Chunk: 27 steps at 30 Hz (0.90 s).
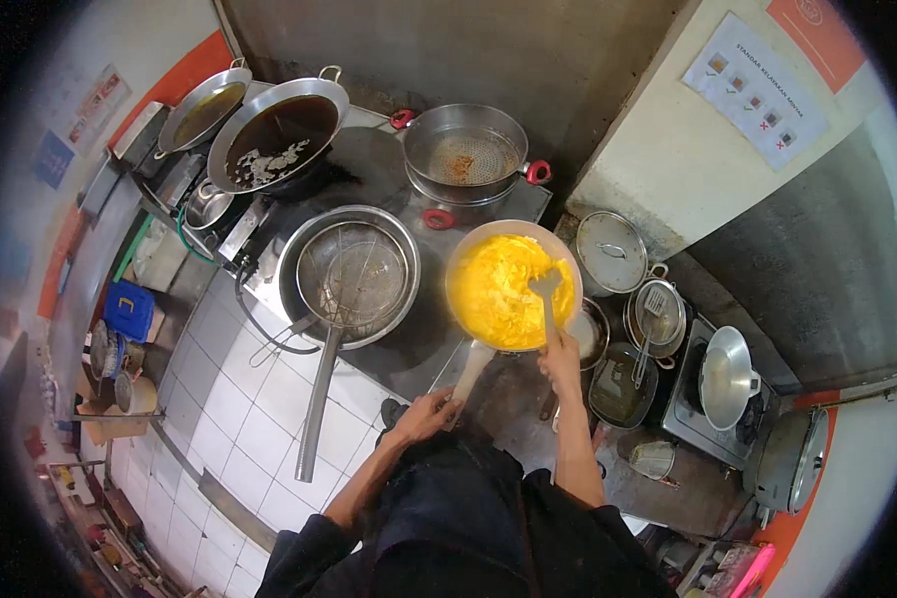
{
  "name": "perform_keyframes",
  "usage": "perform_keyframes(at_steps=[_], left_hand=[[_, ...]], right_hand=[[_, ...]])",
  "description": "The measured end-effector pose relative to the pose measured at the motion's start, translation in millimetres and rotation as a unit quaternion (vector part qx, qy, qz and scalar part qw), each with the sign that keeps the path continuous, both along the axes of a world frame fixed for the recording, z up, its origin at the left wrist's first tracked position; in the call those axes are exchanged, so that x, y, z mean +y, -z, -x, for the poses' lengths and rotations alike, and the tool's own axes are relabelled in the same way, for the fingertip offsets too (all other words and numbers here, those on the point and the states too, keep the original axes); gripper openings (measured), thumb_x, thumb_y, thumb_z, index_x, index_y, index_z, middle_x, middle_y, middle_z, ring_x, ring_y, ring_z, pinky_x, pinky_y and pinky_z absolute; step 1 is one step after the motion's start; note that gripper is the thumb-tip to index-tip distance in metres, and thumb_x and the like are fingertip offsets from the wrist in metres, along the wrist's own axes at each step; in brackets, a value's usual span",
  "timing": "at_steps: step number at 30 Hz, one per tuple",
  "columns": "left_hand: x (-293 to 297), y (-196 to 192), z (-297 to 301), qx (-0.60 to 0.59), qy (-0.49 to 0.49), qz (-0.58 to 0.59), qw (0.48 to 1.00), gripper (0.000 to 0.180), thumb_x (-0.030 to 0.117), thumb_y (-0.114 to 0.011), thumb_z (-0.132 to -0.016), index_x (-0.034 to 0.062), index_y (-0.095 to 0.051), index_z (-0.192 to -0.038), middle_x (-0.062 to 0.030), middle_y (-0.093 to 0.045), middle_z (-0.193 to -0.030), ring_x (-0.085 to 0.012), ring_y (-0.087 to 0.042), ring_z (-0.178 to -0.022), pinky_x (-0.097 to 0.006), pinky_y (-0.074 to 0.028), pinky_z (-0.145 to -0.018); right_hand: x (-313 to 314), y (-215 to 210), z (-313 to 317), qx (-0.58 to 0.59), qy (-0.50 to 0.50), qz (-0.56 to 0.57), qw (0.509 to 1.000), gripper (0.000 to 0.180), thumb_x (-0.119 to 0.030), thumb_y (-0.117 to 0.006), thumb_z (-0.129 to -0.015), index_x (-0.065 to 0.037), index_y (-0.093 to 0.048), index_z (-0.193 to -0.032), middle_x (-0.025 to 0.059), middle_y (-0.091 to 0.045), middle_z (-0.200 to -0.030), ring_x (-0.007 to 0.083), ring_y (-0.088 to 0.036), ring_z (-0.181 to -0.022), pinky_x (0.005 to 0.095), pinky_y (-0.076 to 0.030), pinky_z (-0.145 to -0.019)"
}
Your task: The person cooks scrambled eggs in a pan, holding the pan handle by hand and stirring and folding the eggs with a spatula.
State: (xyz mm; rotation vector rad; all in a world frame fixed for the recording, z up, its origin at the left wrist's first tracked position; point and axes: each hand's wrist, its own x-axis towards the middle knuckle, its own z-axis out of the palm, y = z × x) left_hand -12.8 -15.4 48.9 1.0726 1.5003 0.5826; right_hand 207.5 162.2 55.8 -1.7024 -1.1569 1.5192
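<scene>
eggs in the pan look mostly set, yellow and lumpy. left hand grips the pan handle; right hand holds the spatula at three o'clock, stirring.

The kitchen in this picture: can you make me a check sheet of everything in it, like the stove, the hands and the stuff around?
Surface: dark stove top, with white tiles below it at left.
Job's things: frying pan full of yellow scrambled egg; spatula resting in the egg.
Clutter: wire skimmer lying in a metal bowl; wok of dark oil; two-handled strainer pot; pot lid; small pan on the side burner.
Hands: left hand grips the pan handle; right hand holds the spatula.
Cables: a dark hose loops off the stove's left edge.
Surroundings: grey wall with a picture chart; shelf of small items at left.
</scene>
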Motion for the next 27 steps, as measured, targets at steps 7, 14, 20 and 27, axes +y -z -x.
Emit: perform_keyframes(at_steps=[7, 14, 20, 27], left_hand=[[5.7, -16.2, 2.7, -0.025, 0.023, 0.033, 0.999, 0.055, 0.039, -0.050, -0.095, -0.0022, -0.048, -0.131, -0.0216, -0.065, -0.104, -0.0283, -0.064, -0.096, -0.037, -0.047, -0.085], [-3.8, 17.5, 4.7, -0.004, 0.017, -0.018, 1.000, 0.053, 0.038, -0.050, -0.095, -0.0023, -0.050, -0.129, -0.0196, -0.067, -0.099, -0.0256, -0.064, -0.091, -0.037, -0.048, -0.081], [-4.7, 19.9, 0.9, -0.031, -0.018, -0.020, 0.999, 0.046, 0.037, -0.052, -0.094, 0.0031, -0.053, -0.126, -0.0203, -0.067, -0.094, -0.0277, -0.065, -0.084, -0.038, -0.049, -0.076], [-6.0, 22.4, 3.4, -0.068, -0.028, 0.008, 0.997, 0.050, 0.037, -0.052, -0.094, 0.0009, -0.051, -0.129, -0.0183, -0.067, -0.094, -0.0256, -0.065, -0.085, -0.036, -0.049, -0.078]], right_hand=[[-44.4, -24.2, -43.4, -0.041, -0.077, 0.064, 0.994, 0.031, -0.028, -0.047, -0.097, -0.003, -0.055, -0.113, 0.0002, -0.046, -0.058, 0.0086, -0.043, -0.043, 0.0245, -0.033, -0.038], [-62.3, -51.9, -37.7, -0.264, -0.214, -0.133, 0.931, 0.041, -0.022, -0.048, -0.094, -0.003, -0.052, -0.131, 0.0163, -0.063, -0.073, 0.0204, -0.062, -0.062, 0.0340, -0.049, -0.061], [-2.9, -38.2, 13.2, -0.294, -0.216, -0.124, 0.923, 0.038, -0.018, -0.047, -0.093, -0.004, -0.053, -0.128, 0.0300, -0.060, -0.108, 0.0421, -0.057, -0.107, 0.0412, -0.046, -0.087], [2.4, -38.8, 33.4, -0.299, -0.288, -0.144, 0.898, 0.036, -0.019, -0.044, -0.092, -0.008, -0.056, -0.124, 0.0292, -0.060, -0.104, 0.0449, -0.058, -0.099, 0.0491, -0.046, -0.084]])
